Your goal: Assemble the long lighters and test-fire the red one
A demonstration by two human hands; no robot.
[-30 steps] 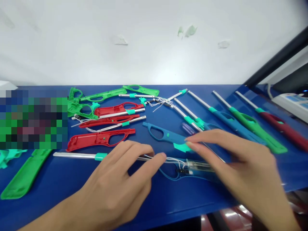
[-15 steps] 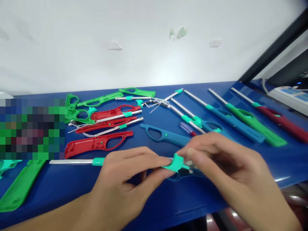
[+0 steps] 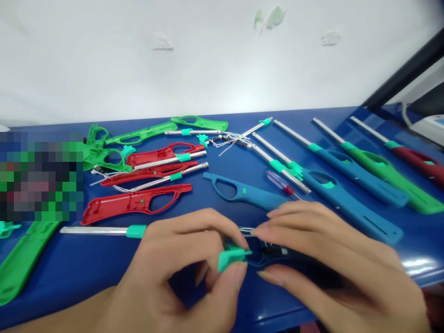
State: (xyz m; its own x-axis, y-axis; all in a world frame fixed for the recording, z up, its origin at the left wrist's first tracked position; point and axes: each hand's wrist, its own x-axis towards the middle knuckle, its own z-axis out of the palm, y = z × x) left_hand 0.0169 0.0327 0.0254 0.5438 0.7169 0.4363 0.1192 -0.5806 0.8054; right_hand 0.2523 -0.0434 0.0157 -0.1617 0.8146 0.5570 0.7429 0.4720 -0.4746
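Observation:
My left hand pinches a small teal trigger between thumb and fingers. Just right of it, my right hand is open, its thumb apart from its stretched fingers. Between and beneath the hands lies a blue lighter handle half, partly hidden by them. A black igniter and thin white wires show in it. A metal lighter tube with a teal collar sticks out to the left from behind my left hand.
Red handle halves, green halves and several tubes lie around the blue table. A blue handle half and a screwdriver lie beyond my hands. Closed lighters, including a green one, lie at right. A pixelated patch hides the left side.
My left hand has drawn the teal trigger left and turned it. My right fingers have spread apart beside the handle half. The view has shifted slightly.

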